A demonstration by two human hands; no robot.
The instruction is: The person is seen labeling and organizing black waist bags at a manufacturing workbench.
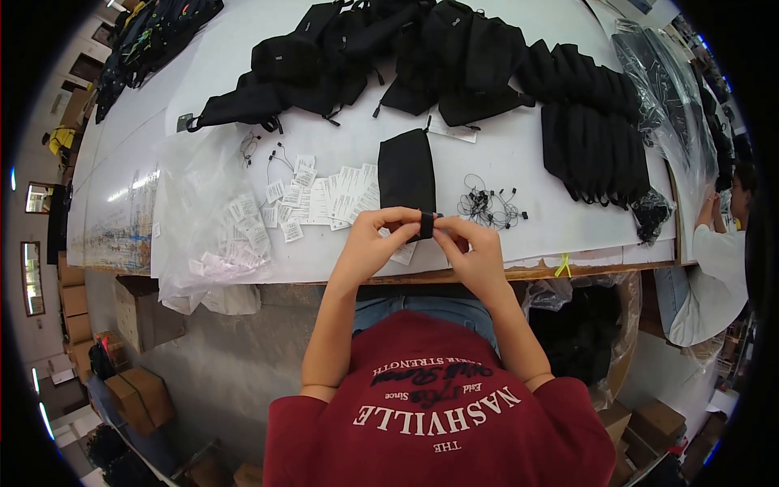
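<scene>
Black pouch (407, 172) lengthwise away from hands (372, 247)

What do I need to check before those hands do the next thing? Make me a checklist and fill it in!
1. Left hand gripping: ok, it pinches the near end of the black pouch.
2. Right hand gripping: ok, it pinches the same end, by a short black strip.
3. White tags close by: ok, they are spread just left of the pouch.
4. Black string loops lying apart: not ok, many overlap in a loose pile to the right.
5. Pouch's near end fully visible: not ok, the hands cover part of it.
6. Pouch empty inside: cannot tell, its inside doesn't show.
</scene>
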